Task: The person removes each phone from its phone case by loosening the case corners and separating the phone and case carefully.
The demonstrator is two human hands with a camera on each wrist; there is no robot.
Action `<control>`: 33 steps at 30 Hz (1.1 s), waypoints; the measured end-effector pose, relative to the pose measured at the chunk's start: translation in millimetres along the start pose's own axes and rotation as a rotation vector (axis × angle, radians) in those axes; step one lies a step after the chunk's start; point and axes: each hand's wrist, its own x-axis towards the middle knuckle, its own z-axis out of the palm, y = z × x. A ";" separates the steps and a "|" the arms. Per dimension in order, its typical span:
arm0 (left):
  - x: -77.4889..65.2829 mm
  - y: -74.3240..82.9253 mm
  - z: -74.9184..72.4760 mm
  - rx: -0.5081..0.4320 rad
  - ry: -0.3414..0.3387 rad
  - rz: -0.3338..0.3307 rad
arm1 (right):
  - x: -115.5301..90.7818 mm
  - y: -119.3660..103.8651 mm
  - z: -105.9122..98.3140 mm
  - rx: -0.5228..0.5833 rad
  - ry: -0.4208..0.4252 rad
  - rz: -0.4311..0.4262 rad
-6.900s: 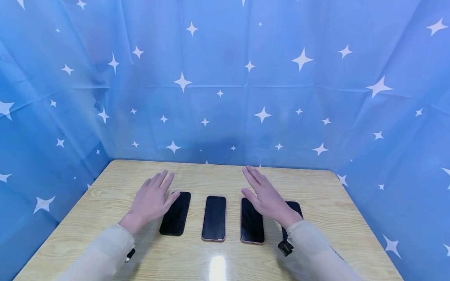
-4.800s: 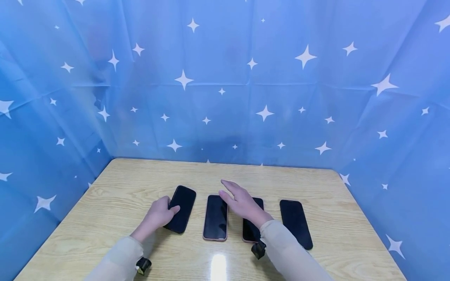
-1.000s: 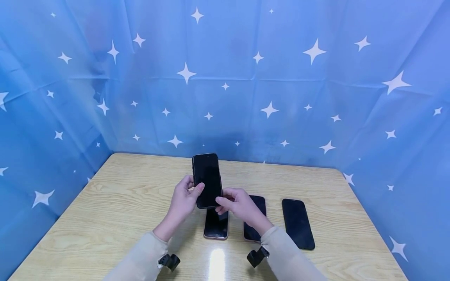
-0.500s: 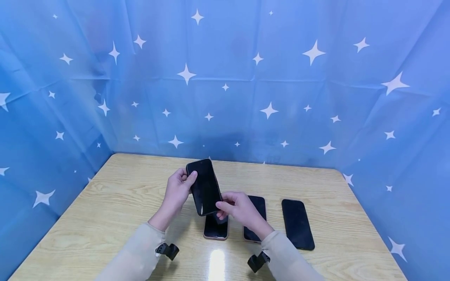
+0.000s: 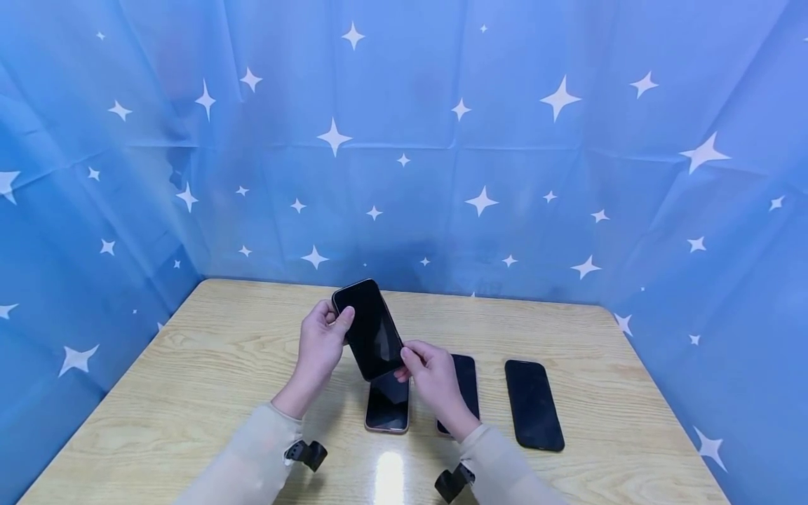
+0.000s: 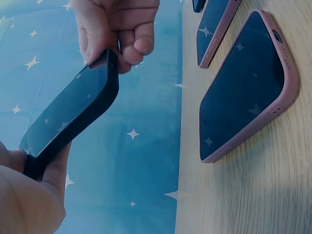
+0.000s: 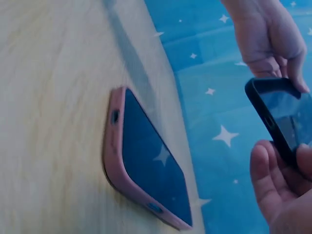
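Observation:
A smartphone (image 5: pixel 369 326) in a black case is held up above the table, screen toward me and tilted, its top leaning left. My left hand (image 5: pixel 320 340) grips its upper left edge, thumb on the screen side and fingers behind. At the lower right corner my right hand (image 5: pixel 435 375) pinches the phone between thumb and fingers. The left wrist view shows the black case (image 6: pixel 92 109) edge-on between both hands. Beneath the raised phone lies a pink-cased phone (image 5: pixel 388 410), its upper part hidden in the head view.
Another pink-edged phone (image 5: pixel 466 386) lies partly behind my right hand. Farther right is a black phone (image 5: pixel 534 405), flat on the wooden table (image 5: pixel 189 365). A blue curtain with white stars (image 5: pixel 404 105) hangs behind and at both sides.
The black phone lay flat at the left; my left hand picked it up and my right hand took its lower corner. Over the last second it tilted left, and my right fingers shifted on the corner.

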 end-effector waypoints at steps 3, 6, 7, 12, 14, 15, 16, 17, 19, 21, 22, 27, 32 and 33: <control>-0.8 -1.3 0.4 0.023 0.001 0.012 | -2.1 0.5 3.9 0.053 0.022 0.037; -1.4 -0.7 0.6 0.041 -0.003 0.022 | -3.2 0.1 6.4 0.096 0.023 0.071; -1.5 0.0 0.6 0.045 -0.005 0.024 | -3.5 -0.4 6.9 0.114 0.022 0.080; -2.5 4.5 0.0 0.058 -0.017 0.041 | -3.3 -2.0 7.5 0.167 0.017 0.093; -2.3 5.2 -0.2 0.060 -0.020 0.044 | -3.3 -2.4 7.0 0.181 0.014 0.096; -2.0 5.2 -0.1 0.060 -0.022 0.045 | -3.4 -2.9 6.8 0.190 0.013 0.105; -1.6 4.9 0.0 0.058 -0.024 0.044 | -3.7 -3.1 6.3 0.199 0.009 0.113; -1.6 5.2 0.2 0.053 -0.027 0.044 | -3.8 -3.3 5.9 0.206 0.004 0.120; -1.9 5.9 0.2 0.045 -0.030 0.046 | -3.9 -3.1 5.0 0.224 -0.012 0.138; -1.6 6.1 0.4 0.025 -0.038 0.042 | -4.1 -2.9 3.9 0.251 -0.029 0.161; -1.4 6.2 0.5 0.014 -0.043 0.041 | -4.0 -2.3 3.4 0.272 -0.039 0.174; -1.4 7.3 0.7 -0.045 -0.063 0.033 | -1.5 1.8 2.3 0.419 -0.098 0.249; -2.4 7.7 -0.3 -0.041 -0.055 0.021 | -0.1 6.1 1.8 0.465 -0.128 0.282; -2.4 7.6 -0.7 -0.034 -0.048 0.016 | -0.1 6.7 1.5 0.460 -0.137 0.277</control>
